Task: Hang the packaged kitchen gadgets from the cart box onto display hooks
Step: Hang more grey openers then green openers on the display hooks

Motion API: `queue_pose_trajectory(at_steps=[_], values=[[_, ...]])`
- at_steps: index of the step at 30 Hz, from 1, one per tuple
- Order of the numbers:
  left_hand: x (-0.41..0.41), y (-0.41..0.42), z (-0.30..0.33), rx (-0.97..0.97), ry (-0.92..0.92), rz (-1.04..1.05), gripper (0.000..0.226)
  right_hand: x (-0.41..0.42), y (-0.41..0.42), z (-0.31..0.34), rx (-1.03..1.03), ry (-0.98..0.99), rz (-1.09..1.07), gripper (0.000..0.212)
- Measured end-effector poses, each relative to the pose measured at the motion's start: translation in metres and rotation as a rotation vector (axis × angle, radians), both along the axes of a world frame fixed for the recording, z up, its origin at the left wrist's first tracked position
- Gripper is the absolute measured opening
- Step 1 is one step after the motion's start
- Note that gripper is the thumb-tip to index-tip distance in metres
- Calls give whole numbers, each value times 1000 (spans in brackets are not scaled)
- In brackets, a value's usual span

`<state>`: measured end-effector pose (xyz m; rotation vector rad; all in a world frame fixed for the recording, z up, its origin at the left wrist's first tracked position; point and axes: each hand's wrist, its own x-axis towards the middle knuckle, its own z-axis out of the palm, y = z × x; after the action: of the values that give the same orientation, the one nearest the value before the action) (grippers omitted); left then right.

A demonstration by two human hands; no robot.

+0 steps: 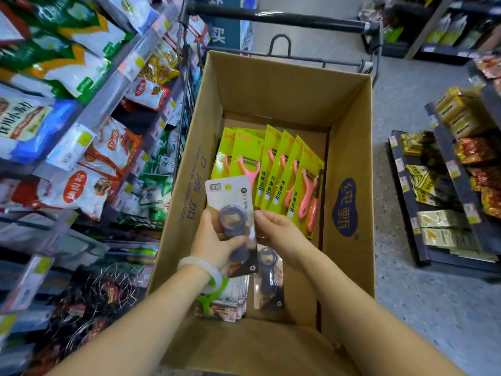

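Observation:
An open cardboard box (349,137) sits in a cart. Above it my left hand (211,241) grips a packaged grey gadget (230,204) on a white card, thumb across its lower part. My right hand (279,234) pinches the card's right edge. Inside the box stand several yellow-green packs of pink peelers (273,169). Another grey gadget pack (268,278) lies on the box floor beside a stack of flat packs (230,302) partly hidden by my left wrist.
The cart's black handle bar (284,19) crosses the top. Shelves of bagged food (67,118) crowd the left side. A low dark shelf with gold and red packets (450,185) stands to the right, with grey floor (423,308) between it and the cart.

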<state>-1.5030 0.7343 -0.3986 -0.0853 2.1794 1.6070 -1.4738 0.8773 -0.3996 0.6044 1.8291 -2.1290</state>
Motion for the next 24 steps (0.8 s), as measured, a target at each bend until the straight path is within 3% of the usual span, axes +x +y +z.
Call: queue_pose_trajectory(at_steps=[1, 3, 6, 9, 15, 19, 24], values=[[1, -1, -4, 5, -11, 11, 51, 1, 1, -12, 73, -51, -46, 24], [7, -4, -14, 7, -41, 47, 49, 10, 3, -47, 431, -204, -95, 23], [15, -8, -22, 19, -96, 63, 52, 42, -4, -97, 836, -464, 119, 62], [17, -12, -28, -4, -105, 48, 61, 55, -14, -126, 1016, -515, 197, 86], [14, -16, -34, -5, -125, 137, 64, 39, -8, -135, 926, -612, -16, 52], [16, -16, -29, -29, -117, 139, 60, 49, -2, -131, 830, -660, -122, 60], [15, -16, -24, -53, -96, 147, 56, 56, -1, -105, 627, -524, -178, 43]])
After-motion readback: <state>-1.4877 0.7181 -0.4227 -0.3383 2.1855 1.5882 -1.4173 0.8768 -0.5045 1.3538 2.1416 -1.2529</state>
